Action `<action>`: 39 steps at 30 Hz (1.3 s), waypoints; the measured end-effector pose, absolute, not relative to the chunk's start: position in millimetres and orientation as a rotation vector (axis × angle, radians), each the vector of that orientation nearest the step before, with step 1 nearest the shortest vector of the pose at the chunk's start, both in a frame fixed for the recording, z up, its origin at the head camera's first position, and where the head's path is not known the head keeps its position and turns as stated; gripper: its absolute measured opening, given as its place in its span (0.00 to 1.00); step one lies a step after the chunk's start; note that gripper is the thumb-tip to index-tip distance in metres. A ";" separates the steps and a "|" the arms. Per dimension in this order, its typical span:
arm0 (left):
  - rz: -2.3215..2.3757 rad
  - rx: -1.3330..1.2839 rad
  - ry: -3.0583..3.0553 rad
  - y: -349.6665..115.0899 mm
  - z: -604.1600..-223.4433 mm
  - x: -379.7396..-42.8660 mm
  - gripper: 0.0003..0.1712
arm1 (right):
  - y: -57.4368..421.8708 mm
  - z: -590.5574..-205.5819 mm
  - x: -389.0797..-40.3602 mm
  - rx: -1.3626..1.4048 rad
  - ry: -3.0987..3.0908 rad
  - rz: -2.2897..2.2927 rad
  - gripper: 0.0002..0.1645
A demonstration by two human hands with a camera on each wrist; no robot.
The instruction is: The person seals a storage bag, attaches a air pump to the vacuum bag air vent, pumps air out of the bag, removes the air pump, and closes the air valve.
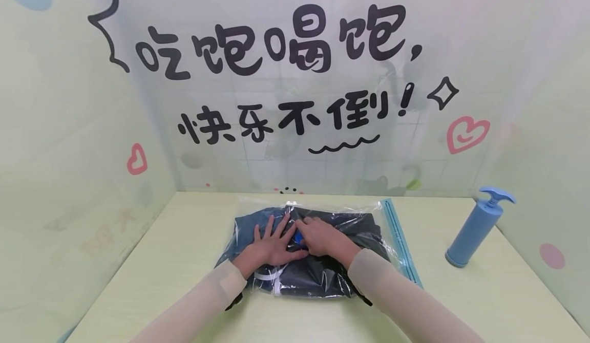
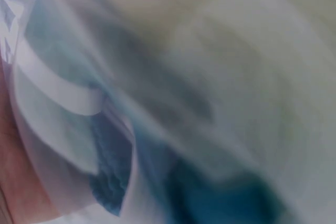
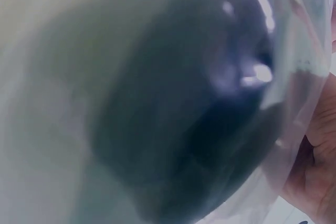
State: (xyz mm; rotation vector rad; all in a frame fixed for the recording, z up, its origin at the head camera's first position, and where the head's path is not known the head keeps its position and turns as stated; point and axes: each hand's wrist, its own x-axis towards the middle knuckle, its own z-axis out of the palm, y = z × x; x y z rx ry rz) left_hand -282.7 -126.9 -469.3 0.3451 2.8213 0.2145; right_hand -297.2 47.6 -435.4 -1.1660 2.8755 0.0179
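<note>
A clear vacuum storage bag [image 1: 318, 286] lies flat on the table with dark folded clothes [image 1: 364, 225] and blue cloth [image 1: 246, 228] inside. My left hand [image 1: 274, 248] rests on the bag's left half with its fingers spread. Over the middle, my right hand [image 1: 324, 236] has curled fingers at a round blue valve cap [image 1: 298, 237], partly covering it. In the left wrist view the bag's plastic is close and blurred, with the left hand [image 2: 21, 182] at the edge. The right wrist view shows shiny plastic over dark cloth [image 3: 184, 103] beside the right hand [image 3: 315, 156].
A blue hand pump [image 1: 475, 230] with a T-shaped handle stands upright on the table [image 1: 161, 281] at the right. Along the bag's right side runs a blue zip strip [image 1: 402, 240]. Printed curtains [image 1: 286, 169] enclose the back and sides.
</note>
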 end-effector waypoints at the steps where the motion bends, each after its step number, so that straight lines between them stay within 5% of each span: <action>1: 0.219 0.348 2.822 -127.2 -469.8 -282.8 0.59 | 47.8 -435.8 -297.3 -1.175 2.872 0.032 0.22; 24: 0.250 0.317 2.814 -126.8 -471.2 -284.4 0.59 | 58.4 -439.9 -303.1 -1.397 2.801 0.022 0.23; 39: 0.311 0.445 2.863 -129.1 -445.9 -269.2 0.52 | 55.2 -435.7 -301.3 -1.272 2.810 0.007 0.26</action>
